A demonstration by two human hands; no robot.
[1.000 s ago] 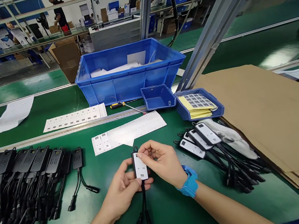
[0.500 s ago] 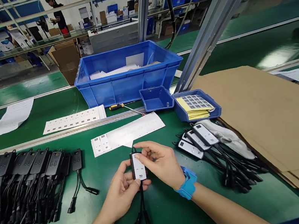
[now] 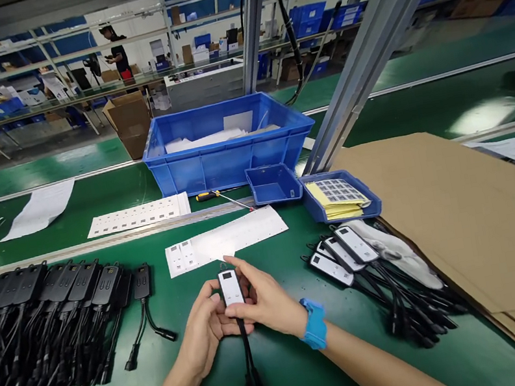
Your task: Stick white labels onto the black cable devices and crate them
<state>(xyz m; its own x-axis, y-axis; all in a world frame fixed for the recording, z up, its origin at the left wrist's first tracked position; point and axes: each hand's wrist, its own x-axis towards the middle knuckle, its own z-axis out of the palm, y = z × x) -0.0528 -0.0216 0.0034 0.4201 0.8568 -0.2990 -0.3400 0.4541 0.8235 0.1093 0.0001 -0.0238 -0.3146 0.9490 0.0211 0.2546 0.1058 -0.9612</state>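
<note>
Between my hands is a small black controller box [image 3: 231, 287] with a white label on its face, a hanging loop on top and two black cables trailing toward me. My left hand [image 3: 205, 323] holds it from the left and beneath. My right hand [image 3: 265, 297] grips its right side, thumb across the label's lower edge and index finger near the loop. Just beyond lies a white label sheet [image 3: 239, 232] with a few labels at its left end. On the right rest several labelled controllers [image 3: 341, 251]; a single unlabelled controller [image 3: 143, 282] lies on the left.
Rows of black controllers [image 3: 46, 287] with cables fill the left. Behind stand a large blue bin [image 3: 232, 161], a small blue tray [image 3: 274, 185] and a tray of yellow-backed stickers [image 3: 341, 195]. A screwdriver [image 3: 208, 195] lies nearby. Cardboard [image 3: 469, 217] covers the right; a metal post [image 3: 364, 63] slants above.
My right thumb has moved from the label's top to its lower edge. My left thumb has come off the label's lower end. The camera view has tilted up slightly.
</note>
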